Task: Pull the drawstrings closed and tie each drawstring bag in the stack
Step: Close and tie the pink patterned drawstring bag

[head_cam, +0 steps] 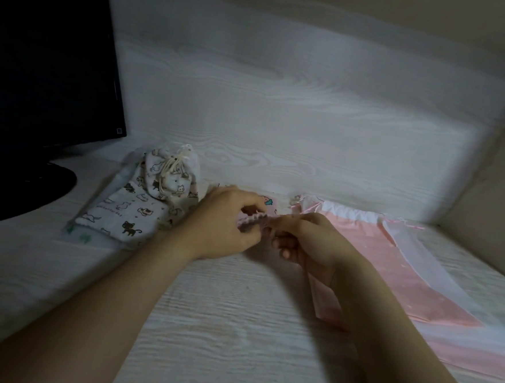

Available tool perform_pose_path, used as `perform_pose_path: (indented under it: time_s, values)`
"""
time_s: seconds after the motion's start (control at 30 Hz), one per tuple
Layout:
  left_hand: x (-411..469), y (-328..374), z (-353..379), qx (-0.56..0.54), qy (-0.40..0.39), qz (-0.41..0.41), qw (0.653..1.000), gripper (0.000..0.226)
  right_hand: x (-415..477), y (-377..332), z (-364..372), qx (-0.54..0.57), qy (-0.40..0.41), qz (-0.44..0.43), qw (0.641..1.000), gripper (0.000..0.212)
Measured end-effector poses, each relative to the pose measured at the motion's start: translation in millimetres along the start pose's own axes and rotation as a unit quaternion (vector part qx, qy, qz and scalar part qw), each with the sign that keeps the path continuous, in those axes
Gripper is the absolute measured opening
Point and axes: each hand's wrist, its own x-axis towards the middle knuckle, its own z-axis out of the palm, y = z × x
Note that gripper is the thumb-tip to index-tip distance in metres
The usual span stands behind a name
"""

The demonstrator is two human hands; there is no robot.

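Pale wood-grain desk (236,316) holds the small pink bag (269,206) at its centre. The left hand (228,224) and right hand (310,243) both pinch its gathered mouth. Uneven pulling or a slipping pinch may reopen the gathers.

Your table (236,324) is pale wood grain, washed white. At its far left a black monitor (44,72) stands on its round base. Just right of that, a clear plastic sleeve (117,179) lies flat with cat-print bags (130,209) piled on it. A small pink bag (270,208) lies mid-table, and large pink bags (417,292) lie flat on your right.
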Motion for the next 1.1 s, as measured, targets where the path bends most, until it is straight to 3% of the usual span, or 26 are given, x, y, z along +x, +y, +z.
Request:
perform_pose_path:
  time_s: [0.13, 0.3, 0.57, 0.67, 0.8, 0.97, 1.1]
  values:
    - [1.1, -1.5, 1.8, -0.064, -0.039, -0.037, 0.997, 0.023, -0.4, -0.1, 0.0, 0.016, -0.001, -0.008, 1.0, 0.01]
    - [4.6, -3.5, 3.5, -0.139, -0.01, -0.071, 0.988, 0.018, 2.8, 1.6, 0.2, 0.006, 0.028, -0.013, 1.0, 0.007]
    - [7.6, -8.3, 7.7, -0.1, 0.012, -0.065, 0.993, 0.018, 2.2, 5.3, -3.2, -0.092, 0.016, -0.057, 0.994, 0.009]
    - [8.2, -11.1, 7.2, -0.095, 0.001, -0.071, 0.993, 0.02, 3.4, 5.2, -1.5, -0.093, -0.003, -0.053, 0.994, 0.018]
    - [7.1, -12.0, 6.8, -0.087, -0.036, -0.056, 0.994, 0.032, 3.8, 4.6, 0.1, -0.072, -0.005, -0.042, 0.997, 0.012]
    - [5.1, -16.1, 7.5, -0.116, -0.064, -0.051, 0.99, 0.027, 5.2, 5.5, 0.9, -0.027, 0.003, -0.026, 0.999, 0.028]
    - [6.1, -16.2, 7.1, -0.091, -0.051, -0.056, 0.993, 0.029, 5.1, 7.1, -1.9, -0.072, 0.003, -0.039, 0.997, 0.016]
